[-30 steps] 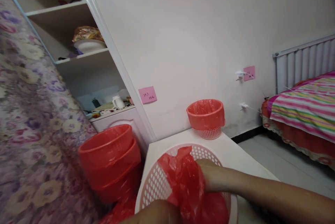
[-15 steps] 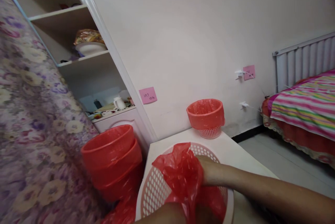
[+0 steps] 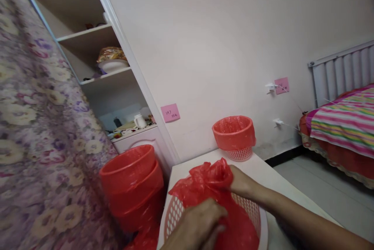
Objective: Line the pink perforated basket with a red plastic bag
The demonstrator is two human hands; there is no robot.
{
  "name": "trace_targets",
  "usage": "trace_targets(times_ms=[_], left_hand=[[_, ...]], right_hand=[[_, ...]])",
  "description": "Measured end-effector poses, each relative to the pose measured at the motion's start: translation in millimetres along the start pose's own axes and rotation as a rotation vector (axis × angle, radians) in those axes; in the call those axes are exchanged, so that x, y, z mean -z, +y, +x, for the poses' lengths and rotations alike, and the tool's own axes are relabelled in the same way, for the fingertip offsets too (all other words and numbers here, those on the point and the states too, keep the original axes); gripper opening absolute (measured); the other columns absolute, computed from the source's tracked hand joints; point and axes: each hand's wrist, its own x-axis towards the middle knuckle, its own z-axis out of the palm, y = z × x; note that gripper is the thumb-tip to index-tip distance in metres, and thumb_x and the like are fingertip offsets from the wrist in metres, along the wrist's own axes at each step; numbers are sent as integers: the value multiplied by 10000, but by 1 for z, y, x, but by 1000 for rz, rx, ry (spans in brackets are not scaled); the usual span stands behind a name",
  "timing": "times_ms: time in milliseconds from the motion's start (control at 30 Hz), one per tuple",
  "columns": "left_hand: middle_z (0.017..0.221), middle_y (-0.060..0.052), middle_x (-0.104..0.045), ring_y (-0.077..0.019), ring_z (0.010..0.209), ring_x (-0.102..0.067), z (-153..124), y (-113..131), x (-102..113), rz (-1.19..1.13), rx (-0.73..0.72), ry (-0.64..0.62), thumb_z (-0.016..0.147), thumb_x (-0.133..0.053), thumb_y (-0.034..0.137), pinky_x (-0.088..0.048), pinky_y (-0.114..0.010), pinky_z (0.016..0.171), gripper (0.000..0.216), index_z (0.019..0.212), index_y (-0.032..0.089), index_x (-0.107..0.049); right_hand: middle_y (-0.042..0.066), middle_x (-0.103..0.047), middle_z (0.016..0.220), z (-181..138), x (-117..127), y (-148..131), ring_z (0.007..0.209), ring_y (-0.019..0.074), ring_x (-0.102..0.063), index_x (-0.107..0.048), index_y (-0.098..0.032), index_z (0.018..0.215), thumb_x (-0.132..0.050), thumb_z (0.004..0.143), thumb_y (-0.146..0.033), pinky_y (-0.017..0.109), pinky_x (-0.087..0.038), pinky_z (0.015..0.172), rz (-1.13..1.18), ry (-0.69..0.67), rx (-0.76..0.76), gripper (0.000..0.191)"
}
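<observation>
The left hand (image 3: 201, 224) is closed on the red bag (image 3: 213, 199) at the near rim of the white basket (image 3: 174, 215); the right hand (image 3: 241, 183) pinches its far edge; even spreading over the rim is advised; a lined basket (image 3: 235, 138) stands beyond.

Red bag (image 3: 230, 226) hides basket (image 3: 175, 213) interior; left hand (image 3: 198, 224) cut by bottom edge; pink note (image 3: 170, 112) writing illegible
</observation>
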Motion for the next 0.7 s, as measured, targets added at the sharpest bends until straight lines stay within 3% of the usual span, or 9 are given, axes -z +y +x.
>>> trace_targets(times_ms=[100,200,233,300,367,433,567,700], left_hand=[[1396,-102,-517,-236,1300,-489,-17,-11,21,265,210,146,860,-607,275,-477,-390,1030,633,1418,311,-311],[1517,-165,-362,-332,1396,-349,-29,-35,17,284,343,120,708,-775,318,-384,-553,1090,1021,1491,289,-121],[1504,-180,-380,-336,1382,-368,-30,-42,13,251,373,103,727,-754,306,-376,-566,1089,982,1489,263,-137],[1379,-165,-523,-288,1277,-495,-29,-50,10,154,451,79,841,-595,240,-416,-513,1057,623,1408,220,-338],[1148,-111,-645,-228,1104,-595,-25,-49,16,51,496,89,881,-444,167,-468,-411,977,294,1147,198,-565],[922,-54,-654,-197,934,-617,-22,-40,32,-30,501,139,856,-438,158,-487,-330,868,166,860,202,-598],[719,-1,-593,-174,740,-578,-33,-17,66,-95,509,251,836,-510,263,-475,-275,723,146,701,210,-531],[707,-11,-634,-165,706,-593,-64,7,80,-22,397,243,879,-467,320,-495,-253,673,237,702,217,-588]], right_hand=[[48,-738,947,-4,7,-14,912,239,-649,-701,-164,898,-735,715,-337,380,-512,857,185,30,2,254],[47,-735,944,-10,10,-23,900,243,-645,-704,-172,913,-787,661,-315,393,-504,854,300,82,-11,302],[38,-732,907,-12,12,-24,874,233,-643,-704,-172,887,-794,654,-307,378,-504,832,313,102,-9,283],[23,-715,828,-17,16,-21,812,207,-633,-692,-165,826,-801,657,-300,333,-500,764,342,156,-9,243],[25,-708,824,-23,25,-15,797,187,-630,-680,-158,830,-807,662,-281,300,-492,732,419,227,-35,245],[30,-716,876,-29,37,-7,809,170,-636,-678,-165,900,-810,653,-222,271,-498,724,551,326,-82,285],[11,-712,885,-44,67,6,786,134,-627,-694,-195,907,-776,630,-118,215,-519,688,747,464,-74,299],[3,-706,843,-58,86,18,757,123,-625,-701,-201,837,-794,603,-118,208,-545,721,798,527,-62,265]])
